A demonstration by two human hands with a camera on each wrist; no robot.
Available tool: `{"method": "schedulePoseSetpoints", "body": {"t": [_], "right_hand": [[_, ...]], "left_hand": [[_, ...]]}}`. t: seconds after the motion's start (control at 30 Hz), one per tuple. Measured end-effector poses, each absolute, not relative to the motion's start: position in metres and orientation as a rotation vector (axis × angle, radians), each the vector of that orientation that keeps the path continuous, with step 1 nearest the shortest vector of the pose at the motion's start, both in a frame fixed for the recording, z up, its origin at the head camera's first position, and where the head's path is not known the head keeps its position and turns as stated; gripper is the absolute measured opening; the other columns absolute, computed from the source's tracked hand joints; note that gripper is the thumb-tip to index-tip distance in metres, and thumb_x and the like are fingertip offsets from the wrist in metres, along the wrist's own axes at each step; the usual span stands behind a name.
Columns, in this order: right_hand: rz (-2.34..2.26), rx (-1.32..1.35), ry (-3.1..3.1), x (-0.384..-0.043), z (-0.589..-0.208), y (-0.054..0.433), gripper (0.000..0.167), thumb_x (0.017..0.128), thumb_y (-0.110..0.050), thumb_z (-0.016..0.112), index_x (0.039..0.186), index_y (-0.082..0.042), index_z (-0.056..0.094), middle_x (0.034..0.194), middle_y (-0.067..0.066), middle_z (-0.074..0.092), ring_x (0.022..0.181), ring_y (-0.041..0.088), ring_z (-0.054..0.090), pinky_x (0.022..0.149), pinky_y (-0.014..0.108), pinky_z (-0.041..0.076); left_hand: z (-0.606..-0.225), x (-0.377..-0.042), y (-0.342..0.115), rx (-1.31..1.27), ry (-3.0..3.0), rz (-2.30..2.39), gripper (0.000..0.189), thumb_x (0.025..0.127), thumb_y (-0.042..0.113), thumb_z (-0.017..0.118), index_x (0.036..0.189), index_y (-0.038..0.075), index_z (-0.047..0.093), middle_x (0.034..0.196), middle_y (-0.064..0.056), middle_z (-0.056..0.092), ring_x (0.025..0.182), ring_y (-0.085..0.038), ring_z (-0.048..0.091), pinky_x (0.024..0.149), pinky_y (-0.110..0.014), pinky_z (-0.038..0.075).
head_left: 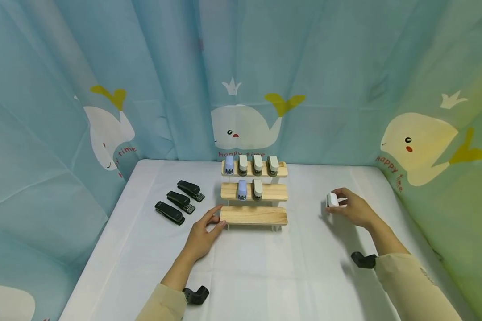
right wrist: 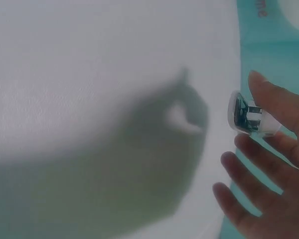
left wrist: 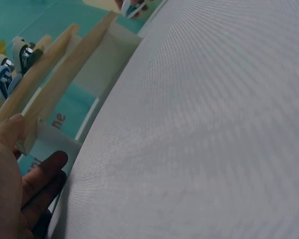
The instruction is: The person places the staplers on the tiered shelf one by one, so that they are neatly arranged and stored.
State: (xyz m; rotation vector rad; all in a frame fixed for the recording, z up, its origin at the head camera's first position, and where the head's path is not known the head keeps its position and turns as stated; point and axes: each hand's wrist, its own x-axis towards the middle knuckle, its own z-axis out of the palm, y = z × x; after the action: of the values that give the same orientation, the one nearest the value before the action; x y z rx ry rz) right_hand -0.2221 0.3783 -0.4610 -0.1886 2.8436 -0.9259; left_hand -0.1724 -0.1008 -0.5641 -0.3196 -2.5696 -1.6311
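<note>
My right hand pinches a small white stapler between thumb and fingers, held above the table at the right. Its metal end shows in the right wrist view, where the other fingers spread apart. My left hand holds the left end of the lowest step of a three-tier wooden stand, thumb at the front corner. Two mini staplers, one lavender and one cream, stand on the middle tier. A lavender stapler and three cream ones line the top tier.
Three black staplers lie in a slanted row on the white table, left of the stand. A blue curtain with whale prints hangs behind and along the sides. Black wrist cameras sit by both sleeves.
</note>
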Motion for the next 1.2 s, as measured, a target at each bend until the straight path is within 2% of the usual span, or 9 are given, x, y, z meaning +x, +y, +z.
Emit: {"method": "schedulePoseSetpoints", "body": {"t": [0.27, 0.53, 0.87, 1.2], "right_hand": [[-0.916, -0.240, 2.872, -0.218, -0.453, 0.364, 0.073, 0.093, -0.037, 0.078, 0.146, 0.001, 0.045, 0.136, 0.032, 0.058, 0.124, 0.050, 0.059, 0.089, 0.047, 0.054], [-0.906, -0.288, 2.896, -0.216, -0.448, 0.353, 0.072, 0.092, -0.038, 0.080, 0.144, 0.000, 0.048, 0.133, 0.029, 0.062, 0.121, 0.047, 0.062, 0.087, 0.045, 0.053], [-0.919, -0.302, 2.896, -0.214, -0.442, 0.340, 0.070, 0.091, -0.036, 0.081, 0.144, -0.003, 0.049, 0.132, 0.029, 0.062, 0.120, 0.048, 0.061, 0.090, 0.052, 0.052], [-0.922, -0.299, 2.908, -0.213, -0.439, 0.330, 0.070, 0.090, -0.036, 0.082, 0.143, -0.003, 0.050, 0.131, 0.028, 0.063, 0.118, 0.044, 0.063, 0.089, 0.051, 0.054]], "left_hand": [[-0.565, -0.173, -0.100, -0.336, -2.567, -1.609, 0.058, 0.100, 0.043, 0.068, 0.154, 0.030, 0.049, 0.109, 0.007, 0.076, 0.128, -0.025, 0.063, 0.116, -0.060, 0.040], [-0.562, -0.171, -0.100, -0.332, -2.574, -1.622, 0.058, 0.100, 0.041, 0.068, 0.154, 0.031, 0.049, 0.111, 0.006, 0.077, 0.129, -0.025, 0.064, 0.117, -0.059, 0.039], [-0.561, -0.170, -0.099, -0.293, -2.597, -1.609, 0.056, 0.101, 0.043, 0.066, 0.153, 0.037, 0.048, 0.113, 0.005, 0.076, 0.130, -0.026, 0.063, 0.118, -0.060, 0.038], [-0.562, -0.171, -0.099, -0.310, -2.596, -1.591, 0.058, 0.100, 0.043, 0.067, 0.154, 0.032, 0.049, 0.113, 0.006, 0.077, 0.130, -0.027, 0.063, 0.117, -0.061, 0.038]]}}
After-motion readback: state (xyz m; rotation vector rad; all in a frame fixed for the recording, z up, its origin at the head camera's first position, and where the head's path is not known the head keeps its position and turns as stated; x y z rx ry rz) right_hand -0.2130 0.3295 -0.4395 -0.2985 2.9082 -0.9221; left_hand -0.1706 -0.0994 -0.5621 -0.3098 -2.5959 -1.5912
